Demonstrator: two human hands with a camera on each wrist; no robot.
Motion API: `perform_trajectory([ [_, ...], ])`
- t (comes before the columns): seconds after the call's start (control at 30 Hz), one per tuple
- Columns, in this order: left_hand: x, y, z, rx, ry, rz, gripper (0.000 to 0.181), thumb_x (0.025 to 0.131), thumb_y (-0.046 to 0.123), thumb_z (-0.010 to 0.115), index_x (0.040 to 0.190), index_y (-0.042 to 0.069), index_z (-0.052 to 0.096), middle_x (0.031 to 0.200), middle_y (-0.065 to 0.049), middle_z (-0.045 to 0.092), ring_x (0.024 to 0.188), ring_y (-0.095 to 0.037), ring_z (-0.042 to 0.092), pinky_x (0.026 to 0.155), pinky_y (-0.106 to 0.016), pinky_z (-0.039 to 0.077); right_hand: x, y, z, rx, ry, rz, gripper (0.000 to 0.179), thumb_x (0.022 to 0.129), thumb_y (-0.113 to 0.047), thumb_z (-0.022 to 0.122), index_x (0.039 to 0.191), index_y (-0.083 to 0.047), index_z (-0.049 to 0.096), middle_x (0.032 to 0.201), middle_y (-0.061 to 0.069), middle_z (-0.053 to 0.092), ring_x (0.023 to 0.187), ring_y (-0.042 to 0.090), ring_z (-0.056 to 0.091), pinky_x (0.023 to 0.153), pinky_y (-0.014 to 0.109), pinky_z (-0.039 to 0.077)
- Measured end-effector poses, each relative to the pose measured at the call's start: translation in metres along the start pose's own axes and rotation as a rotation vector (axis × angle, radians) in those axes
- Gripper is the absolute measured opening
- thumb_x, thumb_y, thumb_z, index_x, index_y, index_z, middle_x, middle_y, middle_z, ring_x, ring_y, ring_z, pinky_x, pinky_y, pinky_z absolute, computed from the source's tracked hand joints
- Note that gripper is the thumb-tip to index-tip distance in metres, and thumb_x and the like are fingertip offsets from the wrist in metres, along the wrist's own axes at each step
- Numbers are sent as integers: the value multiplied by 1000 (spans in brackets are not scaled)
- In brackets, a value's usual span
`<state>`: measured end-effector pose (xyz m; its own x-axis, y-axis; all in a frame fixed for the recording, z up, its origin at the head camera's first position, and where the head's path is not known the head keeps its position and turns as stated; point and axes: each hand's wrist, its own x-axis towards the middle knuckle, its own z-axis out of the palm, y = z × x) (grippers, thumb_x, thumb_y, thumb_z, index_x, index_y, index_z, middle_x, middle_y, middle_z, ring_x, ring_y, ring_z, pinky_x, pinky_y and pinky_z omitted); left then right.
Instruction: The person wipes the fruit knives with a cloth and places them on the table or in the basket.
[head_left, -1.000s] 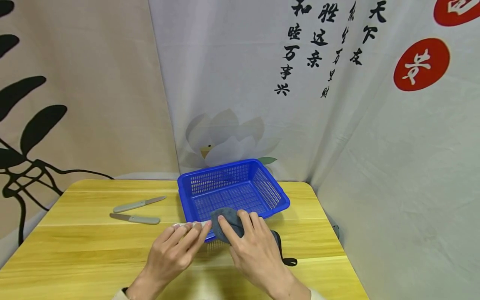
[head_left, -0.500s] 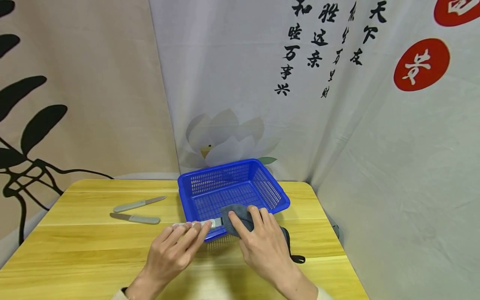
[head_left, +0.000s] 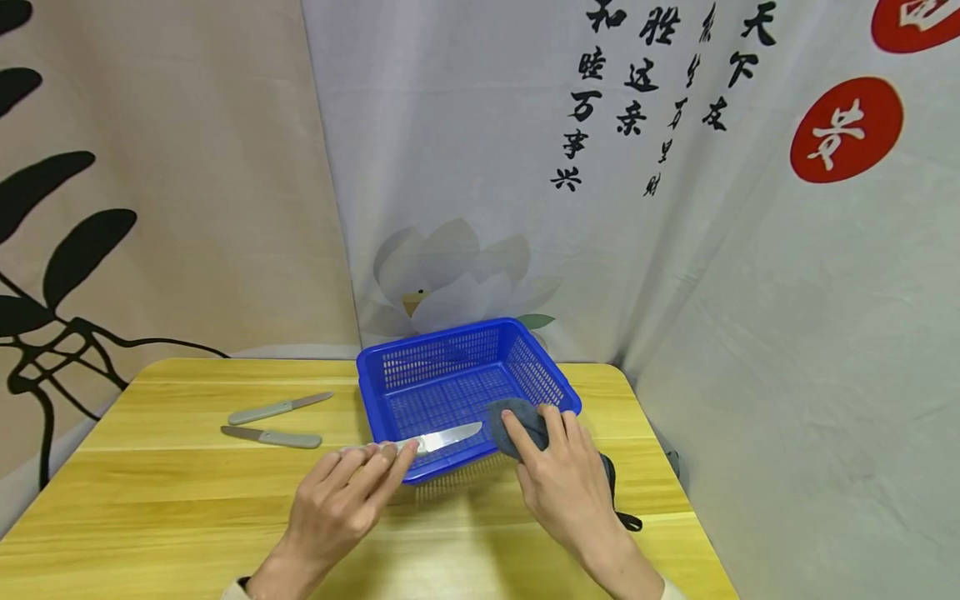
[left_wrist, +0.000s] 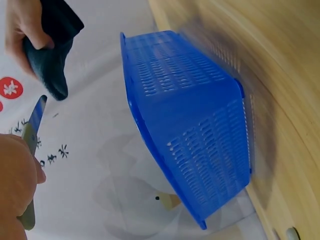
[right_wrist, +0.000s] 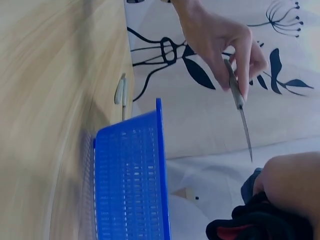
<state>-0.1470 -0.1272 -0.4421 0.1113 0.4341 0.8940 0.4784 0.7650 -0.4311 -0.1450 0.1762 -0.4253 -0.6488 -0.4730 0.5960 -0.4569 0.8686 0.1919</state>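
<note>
My left hand (head_left: 337,500) grips a small knife by its pale handle. Its bare blade (head_left: 453,436) points right, above the near side of a blue plastic basket (head_left: 442,367). In my right hand (head_left: 566,492) is a folded dark grey-blue cloth (head_left: 498,427), pinched between thumb and fingers, just off the knife's tip. A black strap end (head_left: 630,522) hangs from the cloth. The left wrist view shows a gap between the knife (left_wrist: 36,117) and the cloth (left_wrist: 50,65). In the right wrist view the knife (right_wrist: 244,120) is seen nearly edge-on.
Two more knives with pale handles, a nearer one (head_left: 288,439) and a farther one (head_left: 258,412), lie on the wooden table (head_left: 150,500) left of the basket. A printed curtain (head_left: 465,125) hangs behind the table and another stretch along its right side.
My right hand has slid the cloth rightward along the blade and off its tip, so the blade, covered before, now shows. My left hand with the knife has hardly moved.
</note>
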Motion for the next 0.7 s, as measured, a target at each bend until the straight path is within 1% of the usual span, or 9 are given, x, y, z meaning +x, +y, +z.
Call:
perform_trajectory([
  [0.1,0,0,0,0,-1,1,32,110,-5,59,106,8,88,88,-5,78,71,-20,62,57,-28,42,-3,4,-1,8,13,26,63,88,-14,86,149,-22,72,128,23,67,95,31,53,80,41,51],
  [0.23,0,0,0,3,-7,7,34,110,-8,58,106,9,88,87,-5,78,71,-20,62,57,-29,43,-1,-1,-5,33,34,12,66,87,-14,86,151,-22,71,130,24,68,97,32,54,82,42,53],
  [0.37,-1,3,0,6,-45,14,38,110,-10,55,108,9,88,88,-5,77,72,-20,61,58,-29,43,5,-14,-9,38,42,-37,65,89,-17,82,152,-24,70,132,23,68,99,32,56,82,41,53],
  [0.47,-1,5,1,5,-67,22,39,111,-11,54,109,9,88,88,-5,76,72,-19,61,59,-28,43,9,-27,-12,24,34,-76,65,90,-20,83,153,-26,69,134,21,68,102,32,58,85,40,55],
  [0.6,-2,7,5,2,-47,35,38,111,-10,55,108,8,87,87,-5,74,72,-19,60,59,-28,42,13,-44,-14,-7,-3,-123,69,87,-29,89,154,-28,68,136,18,66,103,30,58,89,38,57],
  [0.7,-1,9,7,-2,-29,38,36,112,-9,56,107,8,87,86,-5,74,72,-19,61,59,-28,42,14,-51,-13,-10,-15,-139,72,86,-32,91,154,-28,68,136,17,65,102,29,56,87,36,55],
])
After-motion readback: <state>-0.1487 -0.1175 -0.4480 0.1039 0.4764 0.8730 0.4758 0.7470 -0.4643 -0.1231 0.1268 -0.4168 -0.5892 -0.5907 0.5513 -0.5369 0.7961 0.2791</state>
